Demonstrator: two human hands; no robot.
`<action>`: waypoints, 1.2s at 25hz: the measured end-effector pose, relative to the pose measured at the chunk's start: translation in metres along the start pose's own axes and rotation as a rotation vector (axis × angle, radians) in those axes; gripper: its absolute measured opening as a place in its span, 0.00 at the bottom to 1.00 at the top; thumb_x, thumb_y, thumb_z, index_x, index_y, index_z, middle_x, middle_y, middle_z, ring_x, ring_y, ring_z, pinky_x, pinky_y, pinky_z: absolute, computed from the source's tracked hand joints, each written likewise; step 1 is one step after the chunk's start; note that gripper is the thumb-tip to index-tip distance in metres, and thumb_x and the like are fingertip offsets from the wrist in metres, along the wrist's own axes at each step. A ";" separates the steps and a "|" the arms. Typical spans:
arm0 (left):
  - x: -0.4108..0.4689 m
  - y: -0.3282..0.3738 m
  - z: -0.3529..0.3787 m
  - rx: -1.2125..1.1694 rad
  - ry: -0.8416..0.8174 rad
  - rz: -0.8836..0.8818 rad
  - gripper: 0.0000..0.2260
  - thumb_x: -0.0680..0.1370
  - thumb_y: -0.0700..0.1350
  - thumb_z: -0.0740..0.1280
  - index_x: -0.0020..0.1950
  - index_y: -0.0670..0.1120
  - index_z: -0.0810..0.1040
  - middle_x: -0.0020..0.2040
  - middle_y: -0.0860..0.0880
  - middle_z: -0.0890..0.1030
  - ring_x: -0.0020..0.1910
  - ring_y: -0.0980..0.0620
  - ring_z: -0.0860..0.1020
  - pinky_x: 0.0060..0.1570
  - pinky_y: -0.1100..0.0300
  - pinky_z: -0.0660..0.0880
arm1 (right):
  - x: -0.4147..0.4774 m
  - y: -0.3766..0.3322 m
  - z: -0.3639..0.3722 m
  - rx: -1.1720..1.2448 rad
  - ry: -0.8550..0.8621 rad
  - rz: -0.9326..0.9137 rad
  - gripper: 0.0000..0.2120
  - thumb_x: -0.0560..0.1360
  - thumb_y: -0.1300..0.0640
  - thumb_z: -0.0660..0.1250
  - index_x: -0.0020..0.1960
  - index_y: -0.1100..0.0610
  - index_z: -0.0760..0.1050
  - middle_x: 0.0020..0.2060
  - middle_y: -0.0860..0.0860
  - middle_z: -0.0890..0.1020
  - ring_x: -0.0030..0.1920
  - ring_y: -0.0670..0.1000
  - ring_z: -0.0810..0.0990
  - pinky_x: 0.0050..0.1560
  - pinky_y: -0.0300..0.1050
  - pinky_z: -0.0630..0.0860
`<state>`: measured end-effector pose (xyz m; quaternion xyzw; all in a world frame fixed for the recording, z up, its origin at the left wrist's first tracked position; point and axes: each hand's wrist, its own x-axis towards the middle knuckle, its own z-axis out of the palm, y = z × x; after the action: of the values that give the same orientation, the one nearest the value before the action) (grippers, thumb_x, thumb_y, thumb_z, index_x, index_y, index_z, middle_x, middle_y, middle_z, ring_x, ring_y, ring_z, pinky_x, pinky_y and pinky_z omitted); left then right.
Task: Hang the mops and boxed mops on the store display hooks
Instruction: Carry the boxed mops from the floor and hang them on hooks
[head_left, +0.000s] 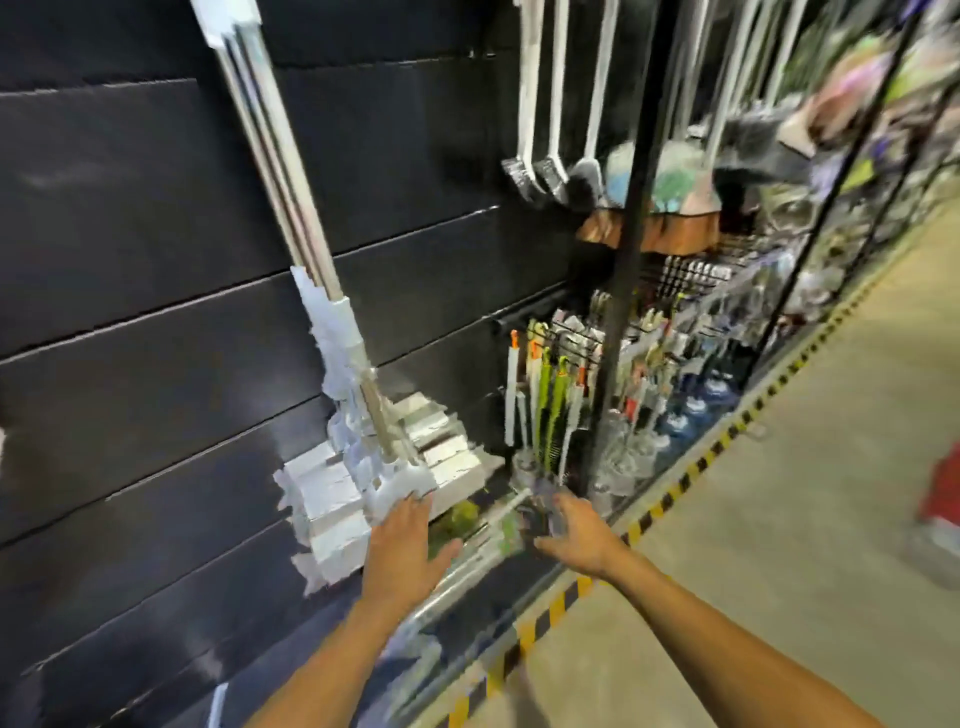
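Observation:
Several white flat mops (358, 457) with steel handles (275, 156) hang together against the black slat wall (130, 312), their heads low near the floor. My left hand (402, 540) is spread open, its fingertips at the bottom edge of the nearest mop head. My right hand (571, 535) reaches out to the right of it with fingers loosely spread, over a plastic-wrapped mop (467, 566) that lies slanted along the base of the shelf. The frame is blurred, so I cannot tell whether the right fingers touch the wrapping.
Brooms and brushes (550, 176) hang to the right behind a black upright post (623, 260). Small brushes (550, 405) fill the lower hooks. Yellow-black tape (675, 488) marks the shelf edge along the tan floor. A red object (940, 493) stands at far right.

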<state>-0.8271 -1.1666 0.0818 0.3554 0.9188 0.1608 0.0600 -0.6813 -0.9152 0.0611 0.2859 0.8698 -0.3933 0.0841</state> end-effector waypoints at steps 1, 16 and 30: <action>0.016 0.033 0.010 0.013 -0.028 0.058 0.42 0.76 0.73 0.54 0.84 0.49 0.59 0.83 0.44 0.62 0.82 0.41 0.61 0.79 0.44 0.61 | -0.013 0.027 -0.022 -0.010 0.068 0.059 0.44 0.68 0.32 0.70 0.77 0.53 0.66 0.72 0.54 0.72 0.71 0.58 0.74 0.68 0.57 0.75; 0.165 0.438 0.214 0.117 -0.365 0.799 0.38 0.80 0.69 0.58 0.84 0.51 0.56 0.84 0.47 0.59 0.83 0.44 0.57 0.79 0.44 0.58 | -0.165 0.320 -0.200 0.241 0.601 0.734 0.40 0.79 0.45 0.70 0.83 0.57 0.56 0.80 0.57 0.61 0.79 0.59 0.65 0.78 0.51 0.64; 0.292 0.746 0.358 0.207 -0.565 1.137 0.36 0.81 0.67 0.58 0.85 0.55 0.51 0.86 0.50 0.52 0.85 0.46 0.51 0.81 0.43 0.53 | -0.147 0.541 -0.343 0.251 0.676 1.045 0.38 0.79 0.43 0.67 0.83 0.54 0.57 0.82 0.55 0.58 0.80 0.58 0.61 0.77 0.53 0.66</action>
<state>-0.4904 -0.3607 -0.0021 0.8197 0.5465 -0.0219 0.1703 -0.2280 -0.4421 0.0035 0.7888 0.5413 -0.2873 -0.0483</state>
